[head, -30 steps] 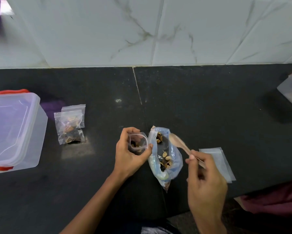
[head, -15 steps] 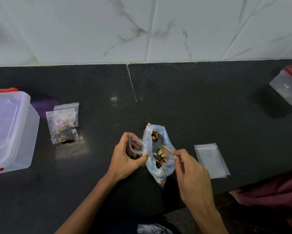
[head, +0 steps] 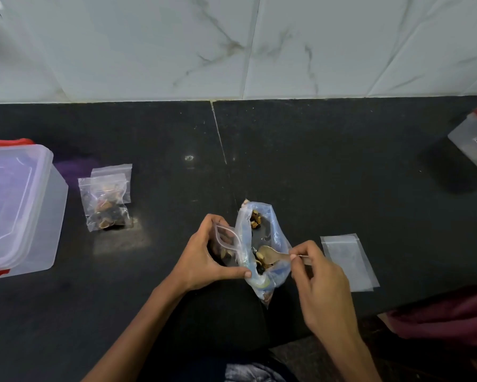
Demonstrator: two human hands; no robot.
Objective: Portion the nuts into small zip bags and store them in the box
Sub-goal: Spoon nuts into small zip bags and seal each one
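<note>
The big nut bag (head: 262, 244) stood open near the front edge of the dark worktop (head: 328, 175), and mixed nuts (head: 255, 217) showed through its clear plastic. A wooden spoon (head: 269, 255) reached into the bag from the right, its bowl low among the nuts. The right hand (head: 320, 279) pinched the spoon's handle between thumb and curled fingers (head: 300, 250) just outside the bag's right wall. Touching the bag's left side was a small zip bag (head: 226, 241), its mouth held open, with a few nuts visible in its bottom. The left hand (head: 204, 257) wrapped round this small bag, the thumb pressing against the big bag's lower left side. Just right of the big bag, beyond the right hand, a stack of flat empty zip bags (head: 347, 260) lay on the worktop. Well to the left of the big bag lay two filled zip bags (head: 106, 199), one overlapping the other. Farther left still, at the frame's edge, stood a clear plastic box (head: 25, 210) with red clips and its lid on. Far to the right of the big bag, near the white tiled wall (head: 259, 45), sat a second clear container (head: 474, 139) with a red lid.
</note>
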